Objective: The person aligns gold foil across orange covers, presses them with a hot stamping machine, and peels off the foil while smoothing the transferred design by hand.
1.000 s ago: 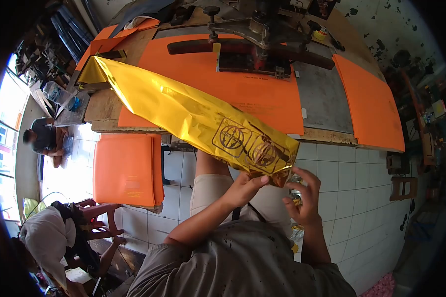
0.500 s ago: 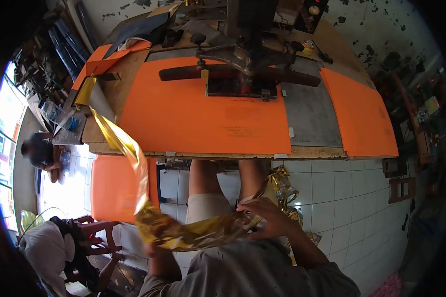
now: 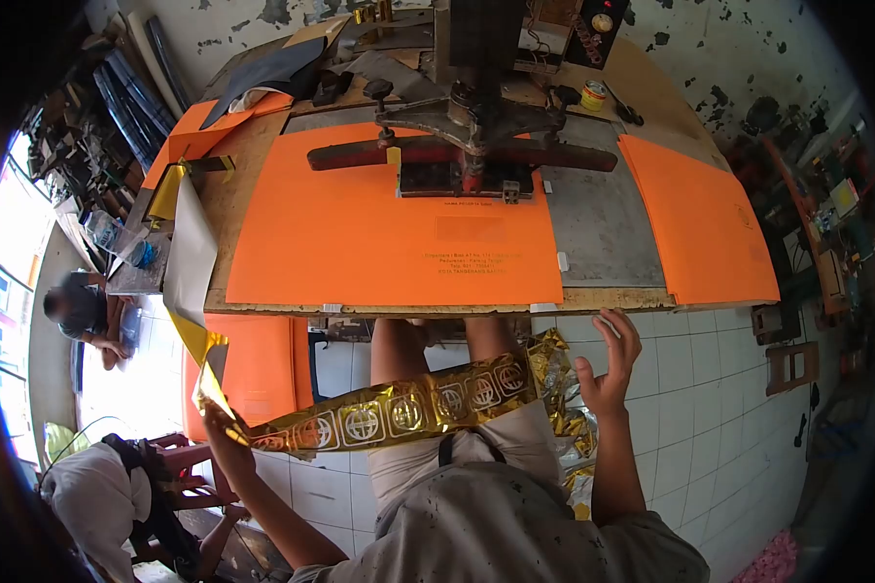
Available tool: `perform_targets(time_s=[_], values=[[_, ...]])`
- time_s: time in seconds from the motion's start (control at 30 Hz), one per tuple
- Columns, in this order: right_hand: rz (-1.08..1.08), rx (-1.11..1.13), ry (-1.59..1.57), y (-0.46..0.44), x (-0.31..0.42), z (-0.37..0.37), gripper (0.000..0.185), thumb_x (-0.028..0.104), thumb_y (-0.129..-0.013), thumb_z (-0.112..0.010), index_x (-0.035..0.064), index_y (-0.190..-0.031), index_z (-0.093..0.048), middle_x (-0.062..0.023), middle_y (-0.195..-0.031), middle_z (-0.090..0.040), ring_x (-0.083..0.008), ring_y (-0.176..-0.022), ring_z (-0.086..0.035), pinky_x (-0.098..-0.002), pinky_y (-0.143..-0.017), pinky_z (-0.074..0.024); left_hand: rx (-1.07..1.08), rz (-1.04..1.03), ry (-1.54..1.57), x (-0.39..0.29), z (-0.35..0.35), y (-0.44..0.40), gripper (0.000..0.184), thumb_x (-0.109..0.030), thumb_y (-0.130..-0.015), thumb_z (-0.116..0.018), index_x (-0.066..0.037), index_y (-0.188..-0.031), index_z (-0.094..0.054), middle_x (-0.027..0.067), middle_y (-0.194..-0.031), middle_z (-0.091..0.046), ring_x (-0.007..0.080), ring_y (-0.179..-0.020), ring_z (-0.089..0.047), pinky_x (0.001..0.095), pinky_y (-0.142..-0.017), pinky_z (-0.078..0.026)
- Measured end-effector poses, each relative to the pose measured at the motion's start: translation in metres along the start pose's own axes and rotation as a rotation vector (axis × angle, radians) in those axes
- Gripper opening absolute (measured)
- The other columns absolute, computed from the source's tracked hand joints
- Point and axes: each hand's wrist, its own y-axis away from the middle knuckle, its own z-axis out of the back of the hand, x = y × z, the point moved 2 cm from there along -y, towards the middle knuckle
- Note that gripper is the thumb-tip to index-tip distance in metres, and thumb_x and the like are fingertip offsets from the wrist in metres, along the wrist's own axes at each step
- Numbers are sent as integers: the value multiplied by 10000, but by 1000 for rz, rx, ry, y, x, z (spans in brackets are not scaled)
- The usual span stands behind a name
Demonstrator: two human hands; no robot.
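Note:
A long strip of gold foil [image 3: 405, 413] with a row of stamped globe emblems lies across my thighs. At its left end my left hand [image 3: 226, 428] is closed on the foil, which runs up from there to a roll [image 3: 168, 192] at the table's left edge. My right hand [image 3: 608, 364] is raised beside the strip's right end, fingers apart, holding nothing. Before me an orange sheet [image 3: 360, 233] with small printed text lies under the dark metal press [image 3: 472, 165].
More orange sheets [image 3: 695, 223] lie at the table's right, and an orange stack [image 3: 253, 360] stands below its left edge. Crumpled foil [image 3: 569, 428] hangs right of my legs. Two people are at the left, one bent over in white [image 3: 92, 486], one seated [image 3: 83, 306].
The foil has gone from a loose, bunched curve to a flatter strip across my lap. My left hand has moved left and up with it; my right hand has let go and risen to the right.

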Motion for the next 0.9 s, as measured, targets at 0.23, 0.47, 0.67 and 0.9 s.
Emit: perform_targets(time_s=[0.23,0.47,0.67,0.9], values=[[13,48,28,5,4,1,535,485,-1015,-604,70,-1351,-637,-108,-1448,-539,-347,-1443,-420,-526,-1170,-294,-462,165,-76,64,43,-32,568,-462,-1031,-574,-144,-1499,-520,179,-1579,-433,288,-1463,-437,403,-1124,-407],[26,72,105,-48,21,-7,439,384,-1027,-637,56,-1318,-655,-103,-1437,-548,-347,-1447,-415,-536,-1179,-296,-56,-847,-484,13,-112,7,514,-130,-1049,-566,-4,-1535,-456,167,-1589,-465,304,-1453,-471,450,-1186,-373],[32,141,224,-107,16,-36,509,421,-1011,-667,4,-1302,-660,-129,-1418,-557,-335,-1420,-435,-510,-1181,-313,423,-1021,-815,-35,-229,29,345,-127,-1003,-637,-36,-1336,-647,172,-1368,-636,348,-1305,-595,442,-1104,-454],[-115,277,312,-131,29,-58,583,443,-967,-715,-4,-1336,-652,-125,-1403,-574,-300,-1364,-490,-468,-1162,-346,243,-951,-1371,-22,-235,-52,525,-366,-1001,-644,-19,-1392,-593,222,-1451,-554,402,-1352,-522,505,-1101,-452]])
